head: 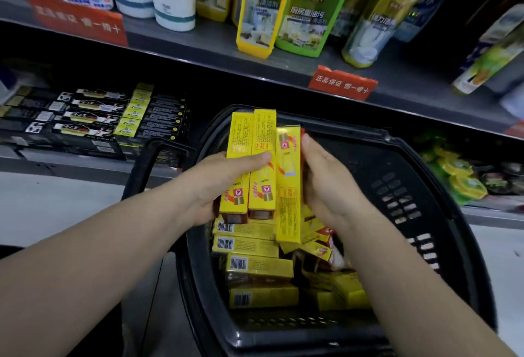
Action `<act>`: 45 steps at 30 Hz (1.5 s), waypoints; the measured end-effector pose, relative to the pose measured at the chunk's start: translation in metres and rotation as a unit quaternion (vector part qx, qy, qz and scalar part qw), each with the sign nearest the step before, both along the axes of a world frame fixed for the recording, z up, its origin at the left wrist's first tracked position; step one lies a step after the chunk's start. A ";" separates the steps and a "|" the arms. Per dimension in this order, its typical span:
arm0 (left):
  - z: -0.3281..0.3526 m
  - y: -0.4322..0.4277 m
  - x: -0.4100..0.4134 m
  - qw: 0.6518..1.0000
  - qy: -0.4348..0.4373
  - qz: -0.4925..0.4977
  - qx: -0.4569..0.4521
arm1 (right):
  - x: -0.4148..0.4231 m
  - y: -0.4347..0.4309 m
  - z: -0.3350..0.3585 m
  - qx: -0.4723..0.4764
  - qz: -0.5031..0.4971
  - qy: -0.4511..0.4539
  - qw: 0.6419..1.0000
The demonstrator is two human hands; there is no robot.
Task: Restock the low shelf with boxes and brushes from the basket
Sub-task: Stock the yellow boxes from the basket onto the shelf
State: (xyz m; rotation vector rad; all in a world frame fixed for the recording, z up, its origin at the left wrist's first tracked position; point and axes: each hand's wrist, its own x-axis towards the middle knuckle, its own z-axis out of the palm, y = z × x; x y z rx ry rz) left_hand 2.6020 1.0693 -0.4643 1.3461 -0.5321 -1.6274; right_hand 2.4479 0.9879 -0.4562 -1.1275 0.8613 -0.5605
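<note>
Head view: left hand [226, 183] grips two yellow boxes [252, 135], right hand [326, 186] holds a third box [287, 186] over the basket [411, 186], where the uneven bundle could slip.

a single wide-angle camera on the person's head looks forward and down, close over the basket [411, 186] at 6 o'clock. it faces an upper shelf [184, 41] across 12 o'clock and the low shelf [56, 163] at 9 o'clock.

The left hand's [224, 183] fingers lay hidden behind two yellow boxes [249, 141], the right hand's [323, 183] behind a third box [287, 186]. The top edge cut off the far bottles [309, 13], the bottom edge the basket's [419, 175] near rim. The box print was too blurred to read.
</note>
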 end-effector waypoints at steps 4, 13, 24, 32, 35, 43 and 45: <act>0.007 0.010 0.006 0.999 0.002 0.047 -0.025 | 0.023 0.019 0.006 0.014 -0.033 0.096 0.995; 0.022 0.044 0.054 0.980 -0.153 0.124 -0.029 | 0.047 0.038 0.015 0.040 0.107 0.148 0.982; 0.000 0.047 0.087 0.966 -0.193 0.165 0.056 | 0.069 0.014 0.028 0.066 0.147 0.190 0.968; 0.000 0.052 0.062 0.977 -0.159 0.124 0.067 | 0.084 -0.005 0.033 0.014 0.198 0.213 0.957; -0.002 0.053 0.047 0.987 -0.105 0.105 0.061 | 0.093 -0.023 0.039 0.026 0.151 0.227 0.962; -0.002 0.036 0.074 0.989 0.011 0.123 0.078 | 0.150 -0.055 0.011 0.033 0.092 0.234 0.967; -0.001 0.027 0.104 0.985 -0.036 0.138 0.094 | 0.168 -0.059 -0.011 -0.008 0.075 0.263 0.962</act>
